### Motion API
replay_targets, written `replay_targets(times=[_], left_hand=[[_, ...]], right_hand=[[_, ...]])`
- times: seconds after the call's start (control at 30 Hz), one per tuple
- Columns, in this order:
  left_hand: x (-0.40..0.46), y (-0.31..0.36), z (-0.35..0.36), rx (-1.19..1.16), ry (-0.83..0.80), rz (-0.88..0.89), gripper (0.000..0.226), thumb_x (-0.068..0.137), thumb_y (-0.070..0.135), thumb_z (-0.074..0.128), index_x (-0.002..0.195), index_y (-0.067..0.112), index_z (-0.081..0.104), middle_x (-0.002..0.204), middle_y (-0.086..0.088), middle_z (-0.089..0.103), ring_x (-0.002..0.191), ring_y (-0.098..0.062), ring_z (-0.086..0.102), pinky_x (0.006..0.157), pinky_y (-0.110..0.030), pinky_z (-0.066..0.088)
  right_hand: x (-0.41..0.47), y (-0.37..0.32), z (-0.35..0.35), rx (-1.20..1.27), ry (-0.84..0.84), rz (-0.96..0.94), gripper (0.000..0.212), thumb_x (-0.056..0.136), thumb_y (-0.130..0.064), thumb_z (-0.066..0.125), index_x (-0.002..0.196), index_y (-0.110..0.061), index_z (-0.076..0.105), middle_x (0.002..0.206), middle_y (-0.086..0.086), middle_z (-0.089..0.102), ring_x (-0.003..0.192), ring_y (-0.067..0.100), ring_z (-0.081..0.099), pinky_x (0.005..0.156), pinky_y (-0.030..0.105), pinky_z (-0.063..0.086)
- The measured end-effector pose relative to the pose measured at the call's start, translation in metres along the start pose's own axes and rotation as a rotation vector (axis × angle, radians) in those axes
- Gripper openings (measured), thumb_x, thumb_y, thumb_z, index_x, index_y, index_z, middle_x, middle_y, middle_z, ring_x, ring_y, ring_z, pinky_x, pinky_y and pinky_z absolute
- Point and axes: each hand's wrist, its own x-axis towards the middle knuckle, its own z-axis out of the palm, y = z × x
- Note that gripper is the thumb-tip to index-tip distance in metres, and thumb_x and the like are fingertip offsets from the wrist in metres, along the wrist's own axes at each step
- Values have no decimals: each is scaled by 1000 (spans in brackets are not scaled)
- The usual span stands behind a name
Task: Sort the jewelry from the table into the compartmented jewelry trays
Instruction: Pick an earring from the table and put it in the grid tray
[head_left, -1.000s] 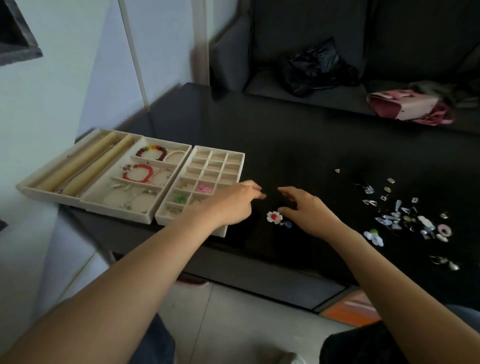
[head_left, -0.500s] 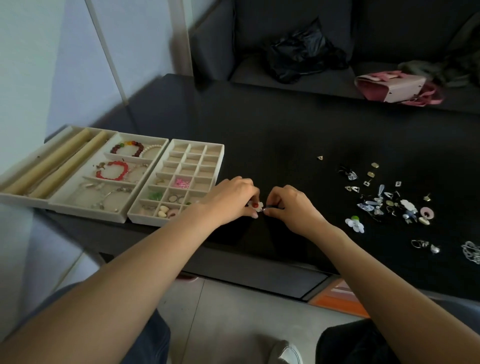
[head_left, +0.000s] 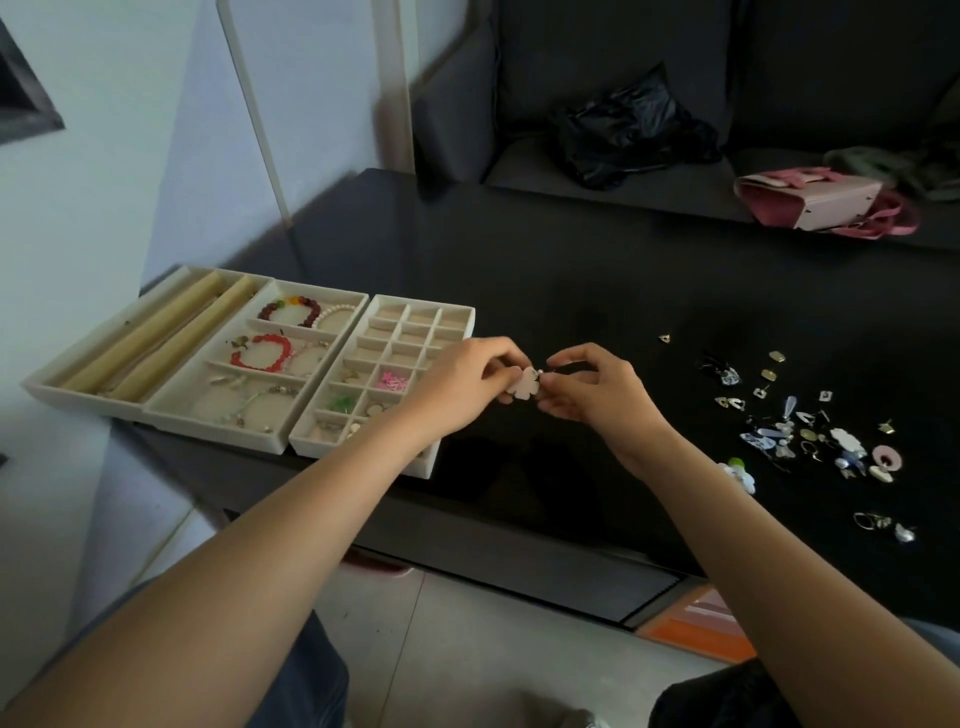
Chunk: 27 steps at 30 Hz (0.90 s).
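A white flower-shaped earring (head_left: 525, 387) is held up above the black table (head_left: 545, 280) between both hands. My left hand (head_left: 460, 387) pinches its left side. My right hand (head_left: 592, 389) pinches its right edge, where a small pin sticks out. Just left of the hands stands the small-compartment tray (head_left: 415, 304), holding pink, green and pale pieces. The bracelet tray (head_left: 291, 441) beside it holds red and multicoloured bead bracelets. A pile of loose jewelry (head_left: 810, 426) lies on the table to the right.
A third tray with two beige rolls (head_left: 156, 338) sits at the far left. A white-and-green flower piece (head_left: 740, 473) and rings (head_left: 878, 522) lie near the table's front right. A pink bag (head_left: 815, 200) and a black bag (head_left: 623, 130) rest on the dark sofa behind.
The flower earring lay on the table a second ago. Both hands closed in on it, picked it up, and now hold it raised between them.
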Motion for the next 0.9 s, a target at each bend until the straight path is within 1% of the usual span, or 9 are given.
replay_targets(times=[0.13, 0.23, 0.3, 0.37, 0.5, 0.67, 0.77, 0.83, 0.9], left_hand=[[-3, -4, -21, -113, 118, -87, 2, 90, 20, 60, 89, 21, 61, 79, 5, 69, 67, -1, 67, 66, -14, 51], [-6, -14, -36, -149, 163, -143, 9, 88, 16, 63, 82, 22, 62, 76, 1, 70, 64, -5, 68, 68, -23, 53], [-9, -21, -44, -133, 167, -182, 2, 88, 16, 65, 88, 18, 64, 76, 0, 71, 63, -4, 68, 61, -17, 50], [-11, -28, -51, -85, 173, -218, 9, 87, 17, 66, 95, 16, 65, 77, 1, 72, 64, -3, 68, 57, -12, 48], [-16, -38, -66, -65, 203, -236, 5, 84, 16, 69, 87, 13, 67, 71, 3, 72, 66, -5, 69, 67, -24, 56], [-23, -49, -78, -20, 195, -230, 4, 80, 19, 73, 81, 16, 70, 74, 9, 70, 71, -2, 68, 71, -19, 54], [-24, -52, -77, -19, 210, -234, 12, 81, 25, 72, 83, 14, 72, 79, 3, 71, 75, -7, 67, 71, -19, 53], [-25, -54, -78, -17, 218, -237, 10, 80, 22, 73, 86, 14, 71, 82, 4, 71, 77, -4, 66, 68, -13, 50], [-25, -56, -78, -2, 205, -243, 14, 78, 17, 75, 91, 15, 70, 86, 7, 69, 79, -1, 64, 64, -7, 48]], right_hand=[[4, -12, 17, -16, -2, -48, 9, 94, -10, 54, 101, -11, 60, 80, 7, 67, 63, 9, 66, 58, 17, 53], [9, -15, 35, -1, -22, -51, 9, 94, -11, 54, 96, -10, 63, 78, 7, 68, 64, 9, 66, 60, 17, 55], [13, -15, 46, 34, -11, -39, 9, 94, -11, 55, 97, -9, 63, 78, 7, 68, 64, 9, 66, 61, 17, 55], [19, -14, 56, 39, -10, -35, 8, 93, -9, 57, 98, -8, 62, 80, 7, 68, 67, 10, 66, 62, 17, 55], [29, -14, 75, -12, -26, -40, 12, 91, -5, 59, 102, -7, 60, 87, 10, 69, 74, 13, 67, 68, 21, 57], [41, -12, 96, -65, -10, -52, 9, 91, -4, 59, 99, -7, 58, 86, 12, 69, 76, 16, 69, 74, 28, 58], [45, -10, 99, -178, -8, -78, 7, 91, -10, 60, 97, -10, 58, 83, 7, 69, 74, 14, 67, 65, 23, 57], [47, -9, 100, -351, 10, -127, 7, 90, -17, 63, 95, -14, 60, 84, 2, 66, 76, 10, 64, 59, 18, 50], [49, -6, 100, -505, 41, -191, 9, 89, -20, 64, 95, -14, 64, 90, 0, 63, 81, 10, 60, 60, 15, 44]])
